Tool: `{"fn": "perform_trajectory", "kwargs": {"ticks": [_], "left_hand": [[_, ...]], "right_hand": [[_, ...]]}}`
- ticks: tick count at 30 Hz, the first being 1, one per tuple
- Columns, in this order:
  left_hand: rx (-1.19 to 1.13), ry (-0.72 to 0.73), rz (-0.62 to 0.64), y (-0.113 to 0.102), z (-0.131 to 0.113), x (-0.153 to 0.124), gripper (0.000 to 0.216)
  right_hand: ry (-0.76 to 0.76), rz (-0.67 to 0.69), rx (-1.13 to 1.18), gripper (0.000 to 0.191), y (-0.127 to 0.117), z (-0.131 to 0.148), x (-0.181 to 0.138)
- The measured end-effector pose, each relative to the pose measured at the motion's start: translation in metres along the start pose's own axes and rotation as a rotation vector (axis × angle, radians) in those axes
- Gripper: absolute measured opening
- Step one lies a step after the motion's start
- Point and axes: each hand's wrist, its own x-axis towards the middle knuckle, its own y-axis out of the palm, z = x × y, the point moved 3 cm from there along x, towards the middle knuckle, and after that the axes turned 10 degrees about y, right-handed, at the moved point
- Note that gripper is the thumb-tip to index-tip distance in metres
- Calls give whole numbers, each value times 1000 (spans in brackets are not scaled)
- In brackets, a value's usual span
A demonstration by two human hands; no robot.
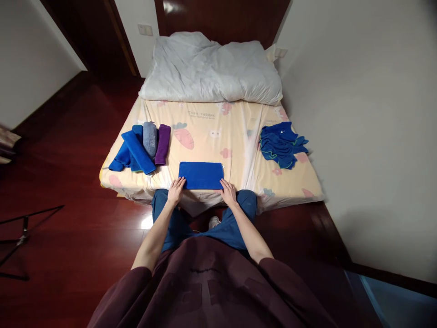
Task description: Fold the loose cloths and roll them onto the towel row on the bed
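Note:
A blue towel (201,176), folded into a flat rectangle, lies at the near edge of the bed. At its near left corner is my left hand (175,190), fingers closed on the edge. My right hand (228,191) has the near right corner in the same way. The undersides of both hands are hidden. To the left lie rolled towels: a blue roll (138,152) on top of other blue ones, a grey roll (149,139) and a purple roll (163,145).
A crumpled blue garment (282,143) with green trim lies on the bed's right side. A white quilt (211,68) is heaped against the headboard (221,18). The wall (368,114) borders the bed on the right. Black stand legs (23,237) are on the floor at left.

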Motion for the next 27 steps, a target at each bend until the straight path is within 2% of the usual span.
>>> {"fn": "perform_trajectory", "kwargs": {"ticks": [5, 10, 15, 20, 24, 27], "left_hand": [[-29, -15, -13, -10, -2, 2, 61], [-52, 6, -21, -14, 2, -16, 55], [-139, -36, -28, -8, 12, -27, 65], [-321, -88, -109, -4, 27, -23, 71], [-390, -126, -142, -5, 32, -19, 56], [-406, -218, -168, -7, 34, -16, 40]], "right_hand": [[12, -6, 22, 53, -10, -4, 7], [-27, 34, 84, 47, -11, -16, 2], [-48, 23, 164, 48, -5, -23, 0], [7, -23, 318, 46, 1, -29, 4], [79, -48, 487, 42, 6, -36, 8], [165, -50, 547, 34, 12, -41, 11]]}}
